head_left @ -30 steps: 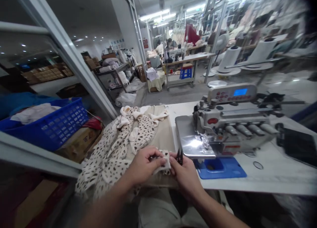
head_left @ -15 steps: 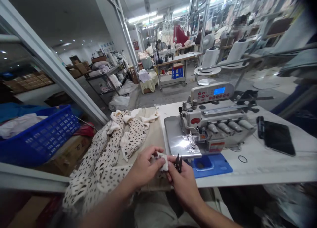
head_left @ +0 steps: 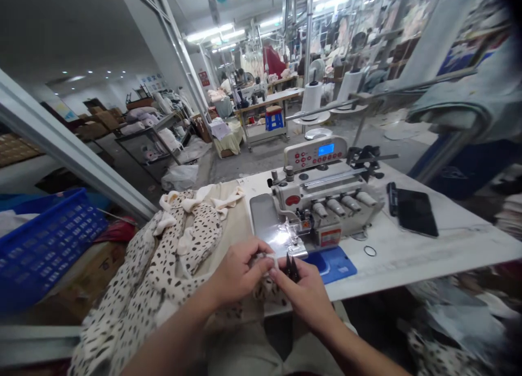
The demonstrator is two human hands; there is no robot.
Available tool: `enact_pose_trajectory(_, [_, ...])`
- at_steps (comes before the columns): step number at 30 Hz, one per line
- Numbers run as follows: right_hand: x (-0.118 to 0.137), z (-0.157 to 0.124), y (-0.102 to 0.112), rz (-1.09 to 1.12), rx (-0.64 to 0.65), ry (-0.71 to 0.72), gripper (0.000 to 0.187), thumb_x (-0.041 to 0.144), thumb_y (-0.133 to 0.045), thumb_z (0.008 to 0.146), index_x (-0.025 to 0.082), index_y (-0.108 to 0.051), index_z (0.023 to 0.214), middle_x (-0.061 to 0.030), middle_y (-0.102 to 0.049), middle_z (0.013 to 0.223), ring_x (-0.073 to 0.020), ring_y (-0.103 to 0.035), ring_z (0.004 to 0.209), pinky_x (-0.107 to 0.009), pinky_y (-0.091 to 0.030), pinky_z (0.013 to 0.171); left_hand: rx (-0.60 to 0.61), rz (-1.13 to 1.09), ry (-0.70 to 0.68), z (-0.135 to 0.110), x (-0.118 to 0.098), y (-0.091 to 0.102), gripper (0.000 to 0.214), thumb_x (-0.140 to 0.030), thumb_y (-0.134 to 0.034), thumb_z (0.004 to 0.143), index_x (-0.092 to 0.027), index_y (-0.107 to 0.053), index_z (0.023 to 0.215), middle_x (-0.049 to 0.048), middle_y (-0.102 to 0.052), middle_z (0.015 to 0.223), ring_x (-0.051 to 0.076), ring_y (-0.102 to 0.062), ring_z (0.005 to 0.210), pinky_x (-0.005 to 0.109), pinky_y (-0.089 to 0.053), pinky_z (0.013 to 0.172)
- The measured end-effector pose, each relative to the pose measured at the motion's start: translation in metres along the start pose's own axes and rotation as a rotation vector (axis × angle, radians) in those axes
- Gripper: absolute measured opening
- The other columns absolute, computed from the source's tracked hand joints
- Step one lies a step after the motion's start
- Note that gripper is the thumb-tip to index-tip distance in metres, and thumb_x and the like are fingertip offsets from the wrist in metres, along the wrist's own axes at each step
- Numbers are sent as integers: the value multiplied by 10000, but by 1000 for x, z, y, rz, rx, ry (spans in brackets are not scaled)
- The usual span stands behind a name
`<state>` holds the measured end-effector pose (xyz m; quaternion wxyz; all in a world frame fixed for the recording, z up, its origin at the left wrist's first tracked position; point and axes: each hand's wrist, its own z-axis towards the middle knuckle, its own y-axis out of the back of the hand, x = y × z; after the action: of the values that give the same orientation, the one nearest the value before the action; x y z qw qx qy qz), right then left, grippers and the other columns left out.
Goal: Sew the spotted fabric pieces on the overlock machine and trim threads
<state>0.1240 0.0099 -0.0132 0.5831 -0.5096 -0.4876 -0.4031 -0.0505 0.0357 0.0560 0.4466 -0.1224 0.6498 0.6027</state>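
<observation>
spotted cream knit fabric (head_left: 161, 262) bunches from 9 to 11 o'clock in this head-camera view, lying over a beige cloth (head_left: 230, 226) at the table's (head_left: 411, 267) left end and spilling past the near edge toward the person's lap. at 12 o'clock, close to the camera, the person's left hand (head_left: 240, 272) has its fingers pressed together, clamped on a small fold of the spotted fabric. the right hand (head_left: 305, 297) comes in from 1 o'clock, its fingers closed around black thread snips (head_left: 291, 268), whose tips point upward just beside that fold. both hands nearly touch, working just in front of an overlock sewing machine (head_left: 314, 199), which stands at 1 o'clock with its lit needle area close to the snips and its digital control panel (head_left: 315, 153) raised behind. a blue mat (head_left: 332, 264) lies under the machine's front edge. at 2 o'clock, a black smartphone (head_left: 416, 213) rests on the table, with a thin black ring (head_left: 370, 251) nearer the machine. at 9 o'clock, a blue plastic basket (head_left: 44, 245) holds pale cloth, above a cardboard box (head_left: 92, 272). at 11 o'clock, wire shelving (head_left: 150, 139) carries bagged textiles, and a far table (head_left: 265, 97) stands beyond, with a blue stool (head_left: 274, 121) beneath it.
</observation>
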Motion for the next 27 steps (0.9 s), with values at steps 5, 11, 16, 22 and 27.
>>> enact_pose_trajectory(5, [4,-4,15,2,-134,21,289,441,-730,843,155,-744,805,-45,-697,754,-175,-581,702,-265,-472,666,136,-70,37,16,-6,-9,263,-366,-582,937,-216,-576,1153,41,-649,1032,182,-600,929,299,-475,839])
enact_pose_trajectory(11, [-14,-9,16,223,-269,-100,352,484,-782,772,146,-728,854,10,-571,597,-114,-452,516,-226,-368,477,130,-77,101,22,-9,-19,178,-372,-553,952,-207,-542,1018,-1,-585,894,144,-532,791,263,-432,718])
enact_pose_trajectory(16, [-19,-9,14,413,-249,-209,348,455,-815,739,148,-665,805,84,-408,513,-62,-280,461,-194,-205,432,131,-124,153,21,-6,-20,172,-351,-623,904,-194,-562,941,-18,-576,814,120,-492,704,239,-395,647])
enact_pose_trajectory(22, [-18,-11,13,538,-189,-286,320,405,-800,755,175,-577,749,103,-368,474,-58,-224,443,-204,-149,429,106,-173,229,21,-3,-22,205,-341,-710,831,-174,-595,864,-9,-608,790,111,-497,690,225,-385,631])
enact_pose_trajectory(27, [-20,-12,16,399,-190,-199,292,408,-774,780,163,-618,745,82,-404,530,-70,-252,484,-208,-197,452,108,-280,320,23,-7,-24,234,-358,-740,798,-163,-650,890,-14,-608,752,95,-478,638,210,-378,590])
